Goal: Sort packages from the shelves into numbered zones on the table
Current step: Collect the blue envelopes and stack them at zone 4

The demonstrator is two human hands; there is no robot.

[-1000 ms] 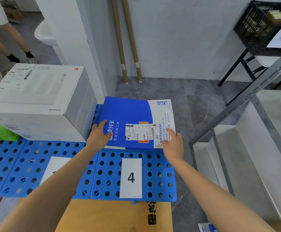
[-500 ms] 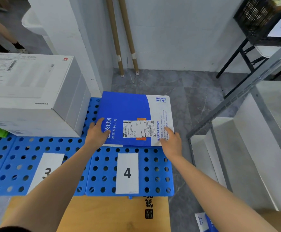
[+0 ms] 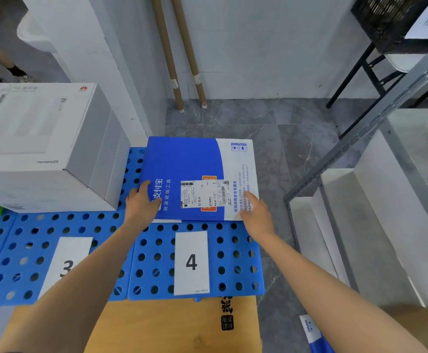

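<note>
Blue package (image 3: 182,161) overhangs panel's (image 3: 233,263) far edge.

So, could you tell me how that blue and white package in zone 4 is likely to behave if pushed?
The blue and white package looks flat and thin, so probably light and somewhat bendy. Lying flat on the perforated blue panel, it should slide, not tip. Its smooth surface may be slippery.

Blue package (image 3: 184,169) on perforated panel (image 3: 233,261)
</note>
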